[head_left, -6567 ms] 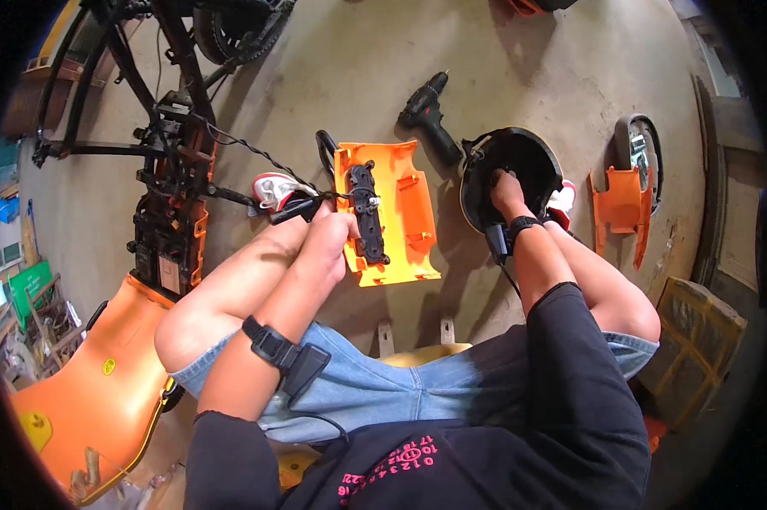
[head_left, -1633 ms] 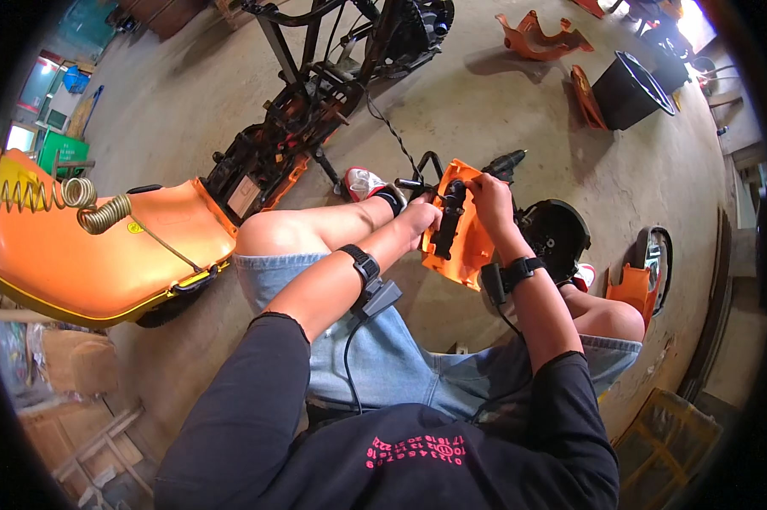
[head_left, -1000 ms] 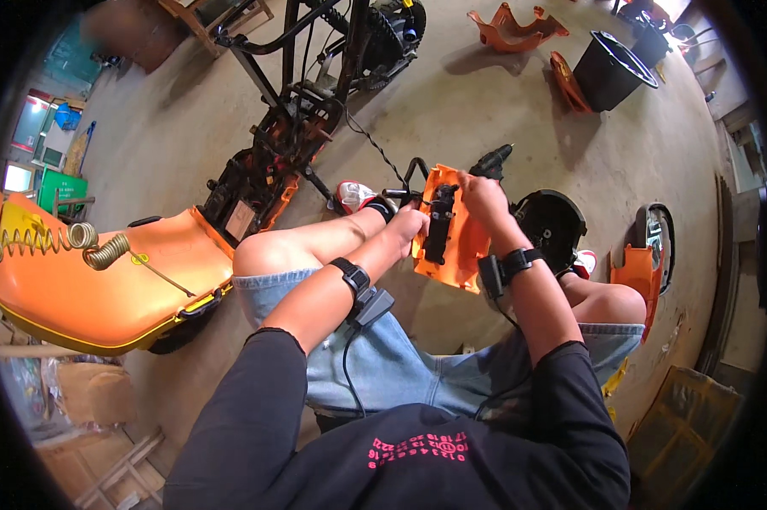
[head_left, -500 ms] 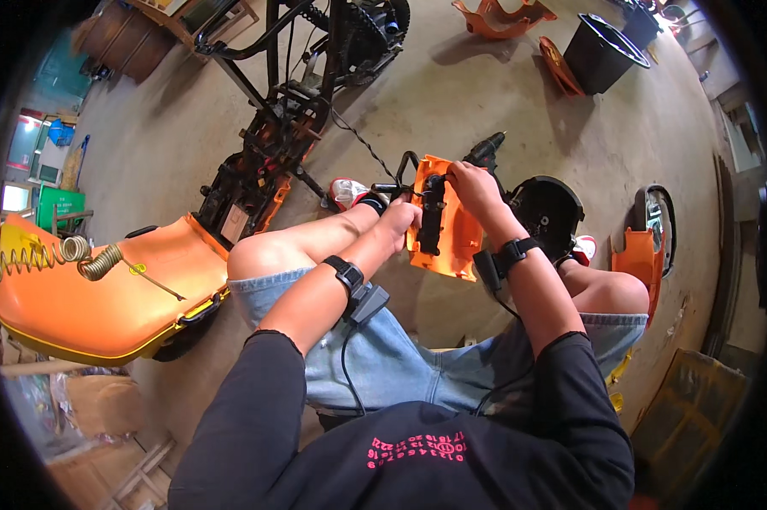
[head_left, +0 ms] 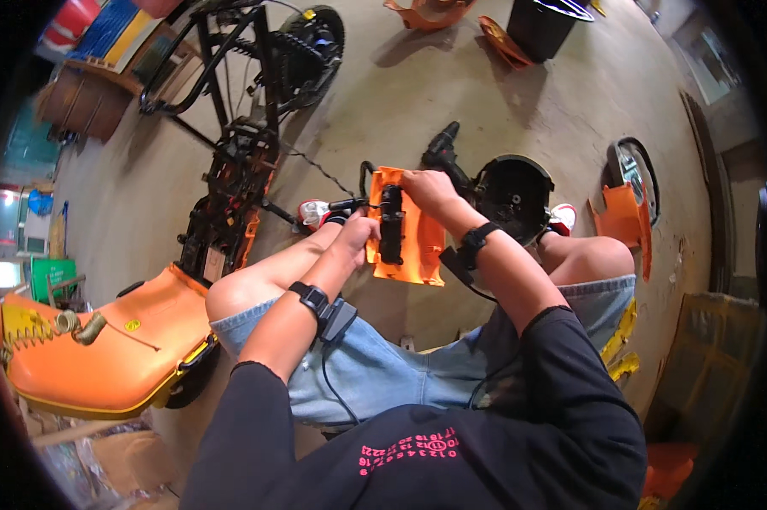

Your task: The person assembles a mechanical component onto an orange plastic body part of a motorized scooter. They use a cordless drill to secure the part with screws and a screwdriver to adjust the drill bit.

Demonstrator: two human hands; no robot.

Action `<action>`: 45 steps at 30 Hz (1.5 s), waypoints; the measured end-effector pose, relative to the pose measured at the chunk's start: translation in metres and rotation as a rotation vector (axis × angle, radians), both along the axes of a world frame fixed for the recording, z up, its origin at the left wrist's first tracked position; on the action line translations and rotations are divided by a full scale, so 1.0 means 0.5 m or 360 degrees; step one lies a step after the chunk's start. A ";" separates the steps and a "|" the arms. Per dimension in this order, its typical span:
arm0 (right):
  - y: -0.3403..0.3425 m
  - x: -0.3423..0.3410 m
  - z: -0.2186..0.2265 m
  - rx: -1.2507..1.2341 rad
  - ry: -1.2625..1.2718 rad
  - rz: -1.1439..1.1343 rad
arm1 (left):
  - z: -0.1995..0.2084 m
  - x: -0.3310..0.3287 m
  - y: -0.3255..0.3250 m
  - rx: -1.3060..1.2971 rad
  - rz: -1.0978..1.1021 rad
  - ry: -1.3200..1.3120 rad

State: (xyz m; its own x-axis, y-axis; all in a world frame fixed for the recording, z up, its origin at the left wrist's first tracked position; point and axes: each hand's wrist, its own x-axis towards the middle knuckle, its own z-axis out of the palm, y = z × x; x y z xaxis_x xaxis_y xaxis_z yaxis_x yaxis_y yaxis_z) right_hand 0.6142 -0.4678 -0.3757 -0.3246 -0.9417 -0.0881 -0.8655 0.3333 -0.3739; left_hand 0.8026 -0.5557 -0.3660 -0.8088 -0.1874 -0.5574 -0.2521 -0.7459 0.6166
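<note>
An orange plastic cover [head_left: 423, 246] is held up between my knees, its hollow inner side facing me. A long black ribbed part [head_left: 391, 225] lies lengthwise inside it. My left hand [head_left: 358, 233] is closed round the cover's left edge, with its fingertips partly hidden. My right hand [head_left: 432, 190] pinches the cover's upper edge near the top of the black part. Just beyond my left hand, a black handlebar-like tube [head_left: 346, 205] sticks out beside the cover. A twisted black cable [head_left: 324, 170] runs from there toward the dark vehicle frame [head_left: 230, 183].
A cordless drill [head_left: 441, 153] lies on the floor beyond my right hand, beside a round black tub [head_left: 512, 200]. Orange body panels [head_left: 111, 340] lie at the left, with a coil spring [head_left: 39, 334]. Another orange piece [head_left: 621, 212] is at the right. A black bin [head_left: 540, 30] stands far off.
The whole view has shifted, so the cover and my hands appear further left. Both hands keep their hold on the cover, with little change in grip.
</note>
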 end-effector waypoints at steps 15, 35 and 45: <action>0.004 -0.011 0.039 0.0075 -0.0509 -0.0622 | 0.031 -0.033 0.018 0.0094 0.0225 -0.0274; 0.340 -0.319 -0.258 0.0591 -0.0090 -0.0962 | 0.056 -0.063 0.038 0.0057 0.0432 -0.0411; 0.326 -0.333 -0.344 0.0808 0.0298 -0.0675 | 0.085 -0.088 0.045 0.0056 0.0493 -0.0478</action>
State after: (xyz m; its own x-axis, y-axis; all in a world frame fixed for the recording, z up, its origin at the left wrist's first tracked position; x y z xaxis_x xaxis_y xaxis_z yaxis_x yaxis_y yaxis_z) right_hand 0.4478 -0.3049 -0.5478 -0.7088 -0.5868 -0.3916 -0.6564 0.7519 0.0612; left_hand 0.7585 -0.5329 -0.3234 -0.5182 -0.3727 -0.7698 -0.1772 -0.8338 0.5229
